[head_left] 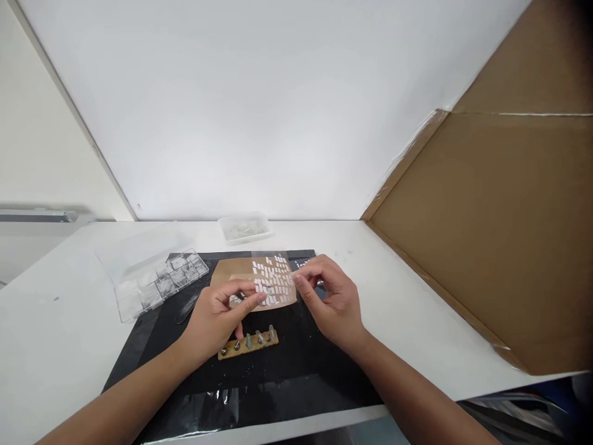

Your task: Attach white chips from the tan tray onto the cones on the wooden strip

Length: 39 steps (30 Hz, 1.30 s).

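A clear plastic sheet (277, 289) dotted with small white rectangular pieces is held in front of me between both hands. My left hand (221, 312) pinches its left side between thumb and forefinger, the other fingers curled beneath. At its right edge, the thumb and forefinger of my right hand (331, 300) are closed on the film. Behind it is a brown sheet of paper or card (225, 269). Just below my left hand lies a tan strip (241, 350) with several small upright stands, some bearing translucent pieces that look like nail tips.
A black mat (296, 383) covers the middle of the white table (407, 296). An open clear compartment box (157, 287) with white packets lies at left. A small clear tub (245, 228) stands at the back. Brown cardboard (486, 235) rises along the right.
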### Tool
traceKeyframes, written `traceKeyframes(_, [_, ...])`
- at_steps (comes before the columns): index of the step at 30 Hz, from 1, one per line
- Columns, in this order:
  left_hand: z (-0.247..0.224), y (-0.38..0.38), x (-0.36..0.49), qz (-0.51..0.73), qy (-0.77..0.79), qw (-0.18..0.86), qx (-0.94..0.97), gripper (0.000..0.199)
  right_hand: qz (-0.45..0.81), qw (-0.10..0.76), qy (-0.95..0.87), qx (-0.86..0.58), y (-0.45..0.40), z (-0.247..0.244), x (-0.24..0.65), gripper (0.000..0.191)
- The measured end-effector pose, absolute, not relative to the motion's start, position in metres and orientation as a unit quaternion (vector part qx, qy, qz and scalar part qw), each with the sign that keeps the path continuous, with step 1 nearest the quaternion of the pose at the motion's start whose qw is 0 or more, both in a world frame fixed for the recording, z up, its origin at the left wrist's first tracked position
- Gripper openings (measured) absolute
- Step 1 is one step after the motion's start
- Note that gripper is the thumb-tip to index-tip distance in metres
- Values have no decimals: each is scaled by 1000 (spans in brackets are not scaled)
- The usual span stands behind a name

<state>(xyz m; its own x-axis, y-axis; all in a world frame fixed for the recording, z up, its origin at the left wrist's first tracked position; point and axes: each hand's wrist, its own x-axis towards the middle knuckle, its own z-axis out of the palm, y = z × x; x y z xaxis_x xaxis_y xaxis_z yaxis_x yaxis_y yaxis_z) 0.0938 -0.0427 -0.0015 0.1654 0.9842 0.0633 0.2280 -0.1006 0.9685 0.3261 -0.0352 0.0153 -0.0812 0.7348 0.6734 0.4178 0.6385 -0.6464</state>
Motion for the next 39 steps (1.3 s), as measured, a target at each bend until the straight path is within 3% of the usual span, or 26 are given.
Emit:
traceKeyframes(8, [42,-25,136,374,473,473,643,53,46,658,-605,-446,-26,33,358,15])
traceKeyframes(13, [28,-5,180,324,470,487,661,57,17,679,-584,-445,-25,36,367,14])
traceKeyframes(17, [16,8,193,266,472,429,723,42,19,675,-582,-454,-23,35,368,15])
traceKeyframes(21, [38,2,174,271,475,353,759,25,27,658,-597,-458,-23,34,366,14])
traceKeyframes(24, [61,-18,140,334,455,174,807,29,29,633,-630,-449,-22,32,363,13])
traceKeyframes(26, [64,-36,111,339,470,110,807,29,26,609,-664,-434,-22,30,361,12])
traceKeyframes(32, [5,-84,46,329,487,155,794,25,61,462,-814,-347,-33,18,335,13])
traceKeyframes(36, [-29,-99,39,338,463,186,798,30,53,326,-904,-272,-45,13,309,16])
traceKeyframes(39, [-36,-101,43,330,472,214,789,34,40,271,-928,-252,-49,11,297,17])
